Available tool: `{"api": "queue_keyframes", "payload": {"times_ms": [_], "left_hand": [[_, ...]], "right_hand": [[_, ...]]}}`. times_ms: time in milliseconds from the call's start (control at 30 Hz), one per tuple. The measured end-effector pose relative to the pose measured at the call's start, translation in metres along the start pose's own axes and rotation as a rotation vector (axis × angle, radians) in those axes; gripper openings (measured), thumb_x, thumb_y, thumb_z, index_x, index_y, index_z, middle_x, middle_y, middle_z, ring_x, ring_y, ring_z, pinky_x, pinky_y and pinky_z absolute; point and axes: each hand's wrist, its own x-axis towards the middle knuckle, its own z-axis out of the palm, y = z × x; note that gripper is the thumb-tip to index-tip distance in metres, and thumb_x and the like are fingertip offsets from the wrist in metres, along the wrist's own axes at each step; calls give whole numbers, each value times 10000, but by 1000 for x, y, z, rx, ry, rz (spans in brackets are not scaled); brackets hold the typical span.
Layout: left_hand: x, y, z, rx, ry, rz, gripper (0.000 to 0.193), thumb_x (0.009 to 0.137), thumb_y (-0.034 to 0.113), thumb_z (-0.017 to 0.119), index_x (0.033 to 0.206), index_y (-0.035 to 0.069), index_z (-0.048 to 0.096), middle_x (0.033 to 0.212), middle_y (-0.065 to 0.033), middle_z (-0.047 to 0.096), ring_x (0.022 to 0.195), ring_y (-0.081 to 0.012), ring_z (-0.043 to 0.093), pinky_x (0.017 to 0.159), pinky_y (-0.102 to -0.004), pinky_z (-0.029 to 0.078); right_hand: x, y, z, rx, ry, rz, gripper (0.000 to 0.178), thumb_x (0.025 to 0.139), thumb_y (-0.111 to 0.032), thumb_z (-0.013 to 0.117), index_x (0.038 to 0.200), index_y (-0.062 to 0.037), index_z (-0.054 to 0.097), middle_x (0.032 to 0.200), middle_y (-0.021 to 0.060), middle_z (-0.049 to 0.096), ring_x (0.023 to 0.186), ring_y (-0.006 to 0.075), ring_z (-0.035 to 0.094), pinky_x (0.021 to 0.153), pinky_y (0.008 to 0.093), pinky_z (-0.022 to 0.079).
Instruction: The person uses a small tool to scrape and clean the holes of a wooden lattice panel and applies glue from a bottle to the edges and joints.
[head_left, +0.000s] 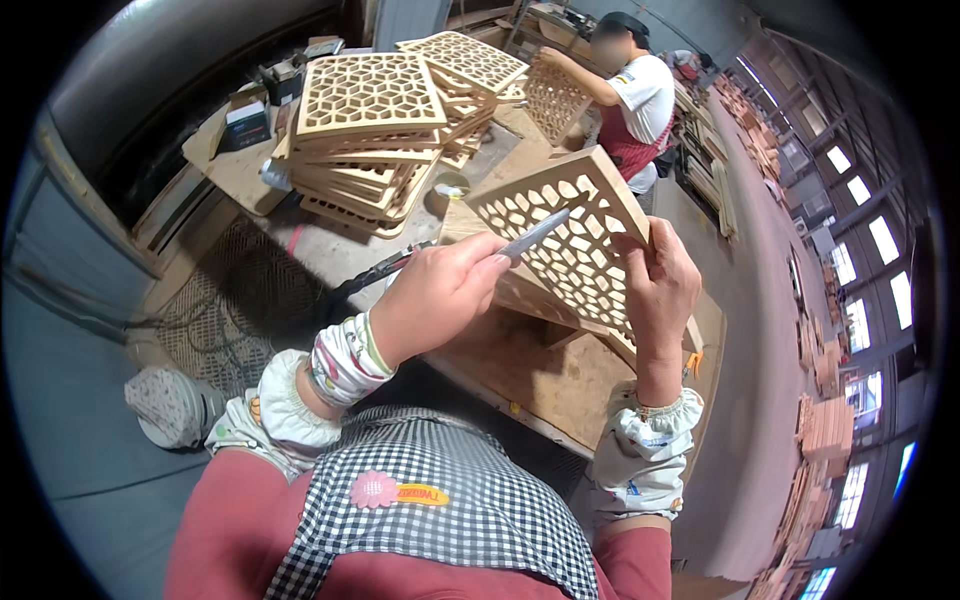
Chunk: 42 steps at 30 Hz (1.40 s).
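**Slim grey tapered tool held against the face of a pale wooden lattice panel**

The left hand grips the tool near its lower end, its tip over the lattice openings; whether the tip touches wood cannot be told. The right hand clasps the panel's right-hand edge, keeping it tilted above a brown wooden worktable. Beyond the left hand rises an uneven stack of pale wooden lattice panels. Across the way, a co-worker in a white short-sleeved shirt and red apron holds another framed wooden lattice panel. A round, floral-covered stool stands at lower left.
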Motion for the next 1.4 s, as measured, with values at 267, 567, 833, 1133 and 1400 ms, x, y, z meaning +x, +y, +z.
{"api": "queue_keyframes", "payload": {"times_ms": [267,567,833,1133,1400], "left_hand": [[-5,-27,-2,15,-4,-116,250,1101,233,540,1098,34,691,672,-8,601,620,-110,541,616,-307,459],[11,-35,9,140,105,6,242,1064,217,601,1160,22,707,724,-100,636,639,-176,596,630,-353,493],[25,-47,18,110,131,30,283,1064,218,604,1197,-6,713,819,-124,685,738,-195,643,721,-356,526],[50,-23,36,375,207,112,228,1054,189,598,1074,-26,671,900,-198,719,822,-366,706,756,-449,550],[67,-20,47,491,262,189,226,1055,191,571,997,-12,652,873,-242,693,822,-443,694,725,-516,541]], "right_hand": [[17,-5,27,-250,-149,-133,255,884,-202,761,851,-66,548,801,135,649,754,382,661,672,473,496],[23,-3,31,-310,-194,-140,230,904,-266,743,902,-86,600,845,132,696,799,383,697,696,477,527],[29,1,29,-312,-193,-147,245,889,-251,744,857,-75,576,841,131,686,796,382,694,693,490,530],[33,6,30,-304,-191,-173,261,861,-239,769,843,-55,586,840,139,687,815,375,700,720,490,540],[32,8,35,-360,-151,-205,227,883,-250,761,870,-72,620,825,128,721,760,342,730,685,450,579]]}}
